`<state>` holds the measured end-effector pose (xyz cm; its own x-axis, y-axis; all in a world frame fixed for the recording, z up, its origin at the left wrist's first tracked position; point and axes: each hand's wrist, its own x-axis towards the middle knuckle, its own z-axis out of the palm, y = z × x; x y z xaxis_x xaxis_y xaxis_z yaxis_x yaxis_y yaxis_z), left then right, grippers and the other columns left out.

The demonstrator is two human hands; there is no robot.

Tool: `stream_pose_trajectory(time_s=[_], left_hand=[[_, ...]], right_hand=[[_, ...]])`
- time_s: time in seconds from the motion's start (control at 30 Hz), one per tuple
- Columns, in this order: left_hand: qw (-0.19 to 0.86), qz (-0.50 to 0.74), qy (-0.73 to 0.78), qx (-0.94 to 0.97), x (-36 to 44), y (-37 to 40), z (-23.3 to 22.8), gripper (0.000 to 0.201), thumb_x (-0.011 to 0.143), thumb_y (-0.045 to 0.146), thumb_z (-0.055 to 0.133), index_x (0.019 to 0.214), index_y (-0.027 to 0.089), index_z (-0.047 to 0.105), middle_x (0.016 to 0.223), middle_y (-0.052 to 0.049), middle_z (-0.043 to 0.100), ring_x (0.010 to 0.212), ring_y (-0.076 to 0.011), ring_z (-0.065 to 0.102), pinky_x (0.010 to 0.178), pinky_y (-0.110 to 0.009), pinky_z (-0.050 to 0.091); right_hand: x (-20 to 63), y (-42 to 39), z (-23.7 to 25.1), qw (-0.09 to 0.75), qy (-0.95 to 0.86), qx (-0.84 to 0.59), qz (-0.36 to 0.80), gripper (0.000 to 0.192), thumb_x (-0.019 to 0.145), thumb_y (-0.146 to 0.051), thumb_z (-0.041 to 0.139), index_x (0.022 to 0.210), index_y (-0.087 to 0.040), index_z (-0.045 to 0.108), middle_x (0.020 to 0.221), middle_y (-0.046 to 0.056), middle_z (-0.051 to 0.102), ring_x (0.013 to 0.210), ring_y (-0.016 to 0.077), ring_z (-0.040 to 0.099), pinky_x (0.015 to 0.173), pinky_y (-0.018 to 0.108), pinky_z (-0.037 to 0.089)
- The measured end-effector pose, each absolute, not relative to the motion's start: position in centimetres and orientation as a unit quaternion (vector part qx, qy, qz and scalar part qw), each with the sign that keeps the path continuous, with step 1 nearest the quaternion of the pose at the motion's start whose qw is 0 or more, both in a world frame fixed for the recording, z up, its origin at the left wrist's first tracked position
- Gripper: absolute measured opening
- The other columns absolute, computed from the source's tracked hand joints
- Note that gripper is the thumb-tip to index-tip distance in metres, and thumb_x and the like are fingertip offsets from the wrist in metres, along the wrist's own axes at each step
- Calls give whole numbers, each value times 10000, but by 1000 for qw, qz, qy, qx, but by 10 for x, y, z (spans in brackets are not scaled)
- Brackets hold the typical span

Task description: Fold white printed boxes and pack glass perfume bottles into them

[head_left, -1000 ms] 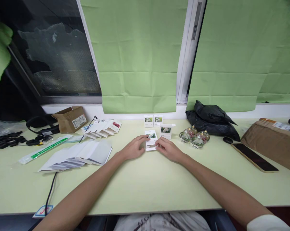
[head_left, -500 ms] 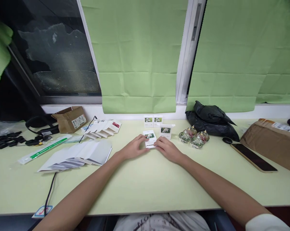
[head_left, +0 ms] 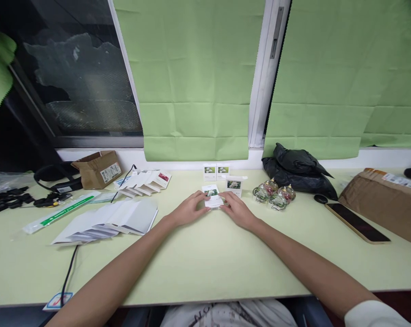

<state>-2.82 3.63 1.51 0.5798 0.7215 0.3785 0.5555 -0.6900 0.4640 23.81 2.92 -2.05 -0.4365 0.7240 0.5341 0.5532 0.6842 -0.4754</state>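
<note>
Flat on the table, a small white folded carton point(head_left: 213, 201) with a flower picture lies between my two hands. My left hand point(head_left: 191, 210) grips its left edge, fingertips on top and thumb at the near end. From the other side, my right hand point(head_left: 238, 210) has its fingertips on the right edge, thumb near the front corner. A white flap covers the middle of the carton, and a barcode shows at its near end. Just behind stand a similar upright carton point(head_left: 234, 186) and two matching small boxes point(head_left: 216, 171) side by side.
To the left lie fanned white folded cartons point(head_left: 123, 217) and a smaller pile point(head_left: 146, 181), near an open brown box point(head_left: 101, 171). Right of my hands are bagged ornaments point(head_left: 274, 194), black plastic bags point(head_left: 299, 172), a phone point(head_left: 357, 222) and a brown parcel point(head_left: 384, 204).
A white flap now lies over the lower part of the carton's face, where more of the picture showed before. My right fingers have shifted slightly away from me along the edge.
</note>
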Motion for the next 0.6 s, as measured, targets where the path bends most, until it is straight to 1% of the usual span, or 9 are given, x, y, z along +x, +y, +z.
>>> stream_pose_trajectory(time_s=[0.07,0.13,0.23,0.37,0.5,0.6], left_hand=[[145,279,361,878,-28,37,15,414,977,503,591,1326,283,633,1362,-84,583,1232,-267,608,1038,-388,514],[144,279,357,880,-29,37,14,423,967,508,609,1327,288,633,1364,-84,585,1239,-267,605,1047,-390,512],[138,274,359,882,-28,37,14,427,980,504,592,1349,290,620,1388,-86,576,1266,-271,592,1064,-397,503],[112,263,366,886,-27,36,12,416,1033,476,499,1396,292,588,1429,-87,559,1323,-273,557,1115,-415,463],[93,261,365,889,-25,35,9,418,1054,460,449,1412,286,579,1441,-91,563,1353,-280,536,1142,-440,444],[93,267,364,888,-25,36,9,407,1054,444,448,1400,278,582,1426,-97,573,1349,-284,537,1139,-454,449]], right_hand=[[239,34,-24,363,-847,-373,109,400,1033,-255,539,1431,-287,530,1357,92,590,1255,257,561,1091,473,480],[240,38,-26,358,-851,-371,98,349,1034,-258,547,1380,-279,584,1332,89,619,1281,266,546,1111,487,461],[239,40,-26,354,-851,-379,81,287,1039,-262,545,1314,-263,628,1294,94,637,1246,271,557,1081,487,476],[236,39,-25,346,-852,-389,59,230,1053,-269,518,1244,-251,645,1231,97,643,1181,265,572,1030,470,502],[236,38,-24,346,-851,-390,52,207,1055,-269,513,1221,-256,635,1193,89,632,1172,255,575,1009,444,509],[236,38,-25,349,-852,-387,55,206,1050,-263,520,1228,-256,622,1187,86,625,1158,254,581,1005,442,511]])
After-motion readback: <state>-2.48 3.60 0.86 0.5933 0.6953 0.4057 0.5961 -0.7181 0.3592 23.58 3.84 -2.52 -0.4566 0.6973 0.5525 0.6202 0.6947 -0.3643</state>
